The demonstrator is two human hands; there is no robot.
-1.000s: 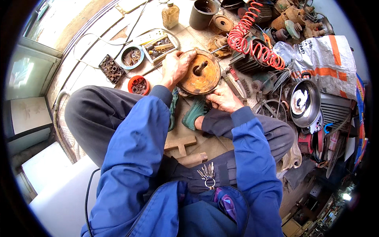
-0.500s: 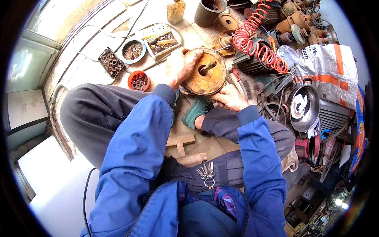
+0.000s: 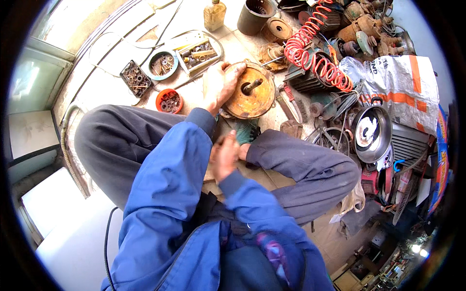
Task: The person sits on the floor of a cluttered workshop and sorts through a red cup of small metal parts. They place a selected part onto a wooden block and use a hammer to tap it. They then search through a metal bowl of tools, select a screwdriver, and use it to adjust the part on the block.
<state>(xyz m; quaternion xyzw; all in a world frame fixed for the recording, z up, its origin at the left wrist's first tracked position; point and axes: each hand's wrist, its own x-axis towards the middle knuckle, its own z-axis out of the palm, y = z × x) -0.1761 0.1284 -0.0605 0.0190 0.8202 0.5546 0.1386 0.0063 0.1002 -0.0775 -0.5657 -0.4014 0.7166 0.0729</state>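
My left hand [image 3: 221, 86] grips the left edge of a rusty orange round metal plate [image 3: 257, 102], which has a dark shaft [image 3: 251, 87] standing up from its centre hole and is tilted slightly toward me. My right hand [image 3: 224, 153] is low between my legs, below the plate and beside a green shoe [image 3: 246, 127], its fingers blurred by motion; I cannot make out whether it holds anything. Red-handled pliers [image 3: 291, 99] lie just right of the plate.
A blue bowl [image 3: 162, 74], red bowl [image 3: 169, 110], dark tray [image 3: 125, 75] and pale box [image 3: 197, 56] hold hardware on the left. At right are a red coiled hose [image 3: 298, 52], machine parts, a white sack [image 3: 398, 77] and a steel pan [image 3: 374, 155].
My right hand has let go of the plate's lower right edge and moved down and left between my legs, its sleeve now covering the keys. My left hand still holds the plate.
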